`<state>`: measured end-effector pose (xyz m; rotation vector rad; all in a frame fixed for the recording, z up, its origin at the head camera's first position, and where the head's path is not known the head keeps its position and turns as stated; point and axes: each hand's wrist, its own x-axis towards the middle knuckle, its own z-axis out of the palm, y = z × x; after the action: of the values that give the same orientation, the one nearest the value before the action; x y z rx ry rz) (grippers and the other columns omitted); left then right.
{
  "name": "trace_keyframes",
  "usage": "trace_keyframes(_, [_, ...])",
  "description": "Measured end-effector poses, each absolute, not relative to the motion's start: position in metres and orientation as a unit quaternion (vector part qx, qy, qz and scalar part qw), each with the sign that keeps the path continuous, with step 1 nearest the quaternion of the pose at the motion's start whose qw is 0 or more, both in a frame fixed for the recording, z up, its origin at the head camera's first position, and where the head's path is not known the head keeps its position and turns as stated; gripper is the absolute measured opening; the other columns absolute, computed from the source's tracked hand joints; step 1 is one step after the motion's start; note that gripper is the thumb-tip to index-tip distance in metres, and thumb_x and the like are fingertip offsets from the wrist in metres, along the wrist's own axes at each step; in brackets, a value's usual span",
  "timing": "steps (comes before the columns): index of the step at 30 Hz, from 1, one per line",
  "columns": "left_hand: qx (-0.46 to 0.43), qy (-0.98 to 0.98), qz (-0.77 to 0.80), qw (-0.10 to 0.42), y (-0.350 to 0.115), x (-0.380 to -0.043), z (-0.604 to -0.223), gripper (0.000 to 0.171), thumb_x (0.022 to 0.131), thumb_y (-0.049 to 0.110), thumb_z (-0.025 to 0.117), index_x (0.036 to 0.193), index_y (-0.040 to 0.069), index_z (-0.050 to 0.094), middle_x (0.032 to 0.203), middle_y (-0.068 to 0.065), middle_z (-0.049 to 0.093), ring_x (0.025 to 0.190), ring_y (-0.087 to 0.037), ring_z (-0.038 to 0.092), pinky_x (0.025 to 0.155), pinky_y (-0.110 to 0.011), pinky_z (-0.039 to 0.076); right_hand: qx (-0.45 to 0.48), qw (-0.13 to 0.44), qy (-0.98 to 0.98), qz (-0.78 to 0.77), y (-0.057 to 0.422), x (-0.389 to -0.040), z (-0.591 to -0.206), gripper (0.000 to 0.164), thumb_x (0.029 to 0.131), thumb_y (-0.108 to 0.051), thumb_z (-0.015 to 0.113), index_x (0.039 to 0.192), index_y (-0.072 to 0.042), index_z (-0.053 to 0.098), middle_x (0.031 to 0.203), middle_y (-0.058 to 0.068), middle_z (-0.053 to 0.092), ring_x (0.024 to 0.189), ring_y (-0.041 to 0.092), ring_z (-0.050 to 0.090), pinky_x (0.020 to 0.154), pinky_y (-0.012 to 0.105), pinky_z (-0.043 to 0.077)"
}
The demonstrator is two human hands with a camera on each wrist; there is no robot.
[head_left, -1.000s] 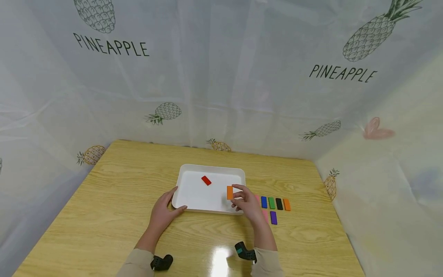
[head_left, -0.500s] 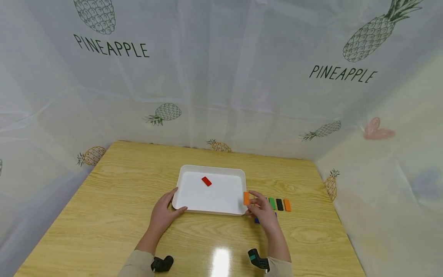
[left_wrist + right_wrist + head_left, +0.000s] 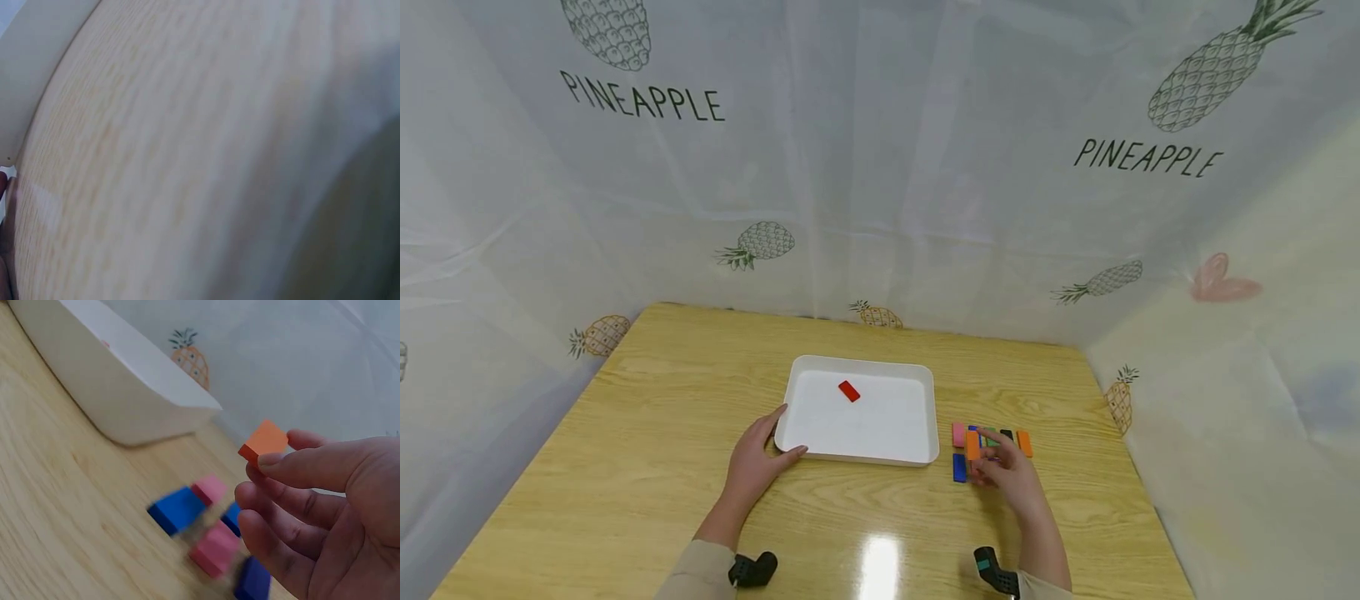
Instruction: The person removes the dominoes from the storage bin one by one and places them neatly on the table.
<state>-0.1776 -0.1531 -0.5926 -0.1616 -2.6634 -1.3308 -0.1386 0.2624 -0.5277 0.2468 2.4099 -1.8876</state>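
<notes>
My right hand (image 3: 1013, 479) pinches an orange domino block (image 3: 265, 439) between thumb and fingers, raised over the rows of coloured blocks right of the tray. Under and around this hand lie a pink block (image 3: 958, 434), a blue block (image 3: 959, 468), a black block (image 3: 1007, 435) and another orange block (image 3: 1024, 443); some others are partly hidden. At the white tray's (image 3: 865, 429) near left corner rests my left hand (image 3: 752, 454), thumb along the front rim and fingers at the left side. Inside the tray lies a red block (image 3: 849, 392).
The wooden table (image 3: 700, 358) carries the tray and the blocks. A pineapple-print curtain (image 3: 880, 167) hangs behind the table and along its sides. In the right wrist view, a purple block (image 3: 253, 578) lies below the hand.
My right hand has carried the orange block from above the tray rightward to over the rows of blocks. The left hand stays at the tray corner, and the red block has not moved.
</notes>
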Motion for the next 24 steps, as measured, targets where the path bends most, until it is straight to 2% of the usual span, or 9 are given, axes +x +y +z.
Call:
trace_keyframes(5, [-0.056,-0.889,-0.447,0.080,-0.153,-0.179,-0.593,0.087,0.077,0.052,0.079,0.148,0.015,0.045,0.136,-0.015,0.053,0.124,-0.036,0.049,0.100,-0.056,0.041,0.080,0.040,0.817,-0.569,0.279,-0.137,-0.525,0.048,0.092,0.010,0.058,0.138,-0.001,0.050,0.098,0.019,0.060,0.081,0.029,0.065,0.068,0.036,0.057])
trace_keyframes(16, [-0.048,-0.886,-0.455,0.068,-0.154,-0.179,-0.591,0.089,0.076,0.053,0.079,0.148,0.014,0.044,0.140,-0.014,0.051,0.129,-0.036,0.045,0.104,-0.056,0.037,0.074,0.062,0.844,-0.527,0.303,-0.134,-0.530,0.047,0.093,0.005,0.060,0.139,0.001,0.049,0.100,0.017,0.061,0.085,0.026,0.063,0.068,0.034,0.055])
trace_keyframes(24, [-0.043,-0.888,-0.452,0.066,-0.153,-0.179,-0.591,0.089,0.076,0.054,0.078,0.148,0.015,0.043,0.140,-0.014,0.050,0.129,-0.036,0.045,0.104,-0.056,0.037,0.074,0.062,0.847,-0.522,0.322,-0.129,-0.533,0.046,0.092,0.009,0.058,0.136,0.005,0.049,0.097,0.018,0.062,0.078,0.024,0.061,0.065,0.030,0.053])
